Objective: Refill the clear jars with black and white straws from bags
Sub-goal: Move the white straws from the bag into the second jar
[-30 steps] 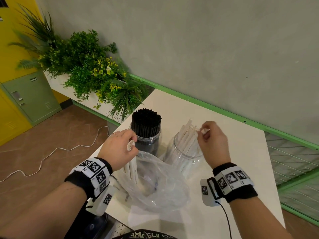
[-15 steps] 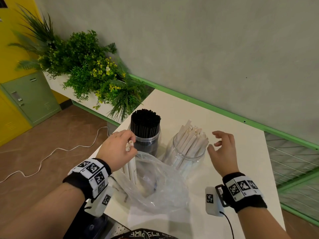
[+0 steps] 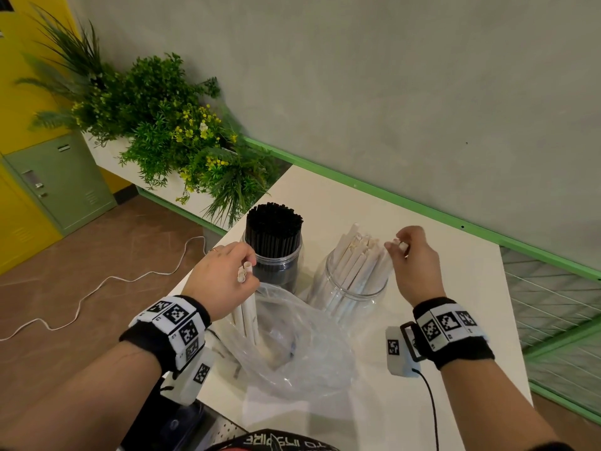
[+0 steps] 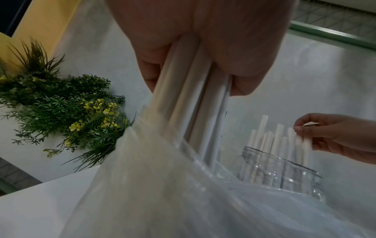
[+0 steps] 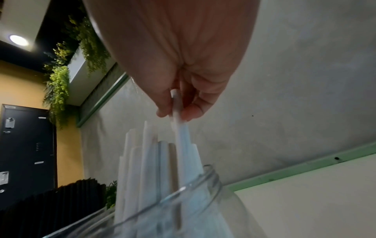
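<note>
Two clear jars stand on the white table [image 3: 455, 320]. The left jar [image 3: 276, 268] is packed with black straws [image 3: 273, 227]. The right jar [image 3: 353, 292] holds several white straws [image 3: 359, 258] leaning apart. My left hand [image 3: 224, 278] grips a small bundle of white straws [image 4: 195, 99] upright, their lower ends inside a clear plastic bag [image 3: 292, 346]. My right hand [image 3: 411, 255] pinches the top of one white straw [image 5: 179, 116] at the right jar's rim, the straw's lower part standing in the jar [image 5: 183, 201].
A planter of green foliage with yellow flowers [image 3: 169, 135] sits past the table's left far corner. A green-trimmed grey wall [image 3: 390, 92] runs behind. A white cable [image 3: 97, 288] lies on the brown floor at left. A green wire rack [image 3: 559, 320] stands right of the table.
My right hand, open and drawn back half a second ago, has returned to the white-straw jar and now pinches a straw there. The left hand has kept its hold on the bundle.
</note>
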A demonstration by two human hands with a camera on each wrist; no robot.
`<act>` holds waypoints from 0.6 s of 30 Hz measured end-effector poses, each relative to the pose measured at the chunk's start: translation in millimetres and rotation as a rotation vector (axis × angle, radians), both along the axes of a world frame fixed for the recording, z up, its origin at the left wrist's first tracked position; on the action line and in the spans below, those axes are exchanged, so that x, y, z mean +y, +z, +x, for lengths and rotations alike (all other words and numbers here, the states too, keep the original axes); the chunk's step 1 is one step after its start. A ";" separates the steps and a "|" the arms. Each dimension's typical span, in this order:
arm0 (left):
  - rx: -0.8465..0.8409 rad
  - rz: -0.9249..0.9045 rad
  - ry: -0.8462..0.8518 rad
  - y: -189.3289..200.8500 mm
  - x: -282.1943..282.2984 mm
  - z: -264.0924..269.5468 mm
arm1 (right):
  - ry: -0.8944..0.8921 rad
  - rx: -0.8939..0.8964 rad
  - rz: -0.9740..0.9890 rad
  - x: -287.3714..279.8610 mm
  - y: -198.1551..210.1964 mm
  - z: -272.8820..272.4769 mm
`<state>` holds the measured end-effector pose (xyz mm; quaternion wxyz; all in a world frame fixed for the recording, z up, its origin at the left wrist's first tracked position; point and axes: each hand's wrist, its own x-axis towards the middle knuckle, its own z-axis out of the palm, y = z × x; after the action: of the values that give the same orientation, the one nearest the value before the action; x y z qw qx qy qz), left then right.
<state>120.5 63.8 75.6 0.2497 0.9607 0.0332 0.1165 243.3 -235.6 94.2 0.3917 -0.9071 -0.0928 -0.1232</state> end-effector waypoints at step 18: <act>-0.019 0.009 -0.003 3.1 -6.2 2.8 | 0.301 -0.149 -0.239 10.0 -10.7 -3.5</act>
<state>123.2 57.6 78.8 0.2460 0.9607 0.0289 0.1253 239.8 -225.6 83.5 0.2874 -0.9113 -0.2699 -0.1184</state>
